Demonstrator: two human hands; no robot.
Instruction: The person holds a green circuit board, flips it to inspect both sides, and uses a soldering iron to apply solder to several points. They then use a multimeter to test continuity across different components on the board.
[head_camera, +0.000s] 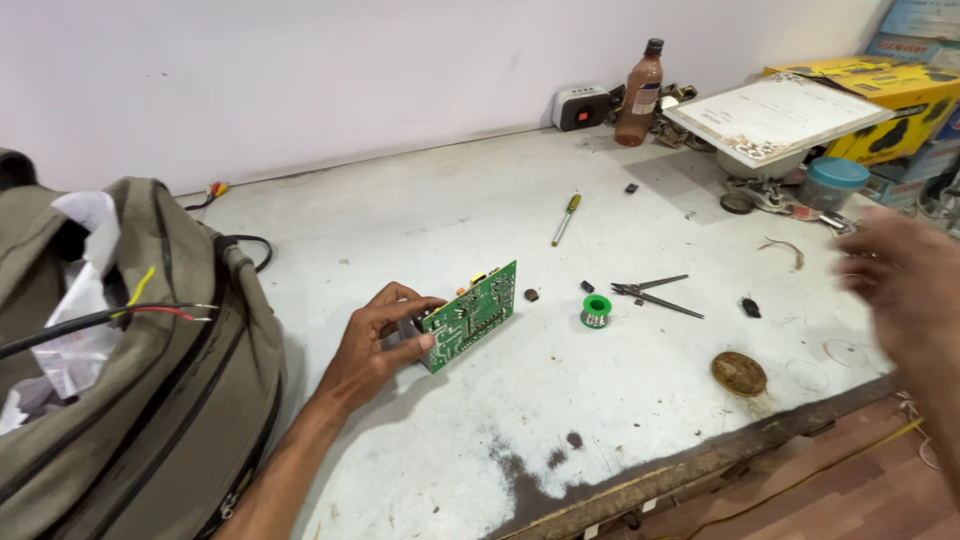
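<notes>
My left hand (380, 340) grips a green circuit board (472, 313) by its near end and holds it tilted on edge on the white workbench (420, 220). My right hand (905, 285) hovers blurred at the right edge, above the bench, fingers apart and holding nothing. A small green spool of solder wire (596, 310) lies just right of the board. Black tweezers (655, 293) rest beyond the spool. A yellow-handled screwdriver (566, 219) lies farther back on the bench.
An olive backpack (150, 400) with wires and a white bag fills the left. At the back stand a brown bottle (640, 95), a small white device (581, 107) and yellow boxes (900, 100). A round brown pad (739, 373) lies near the worn front edge.
</notes>
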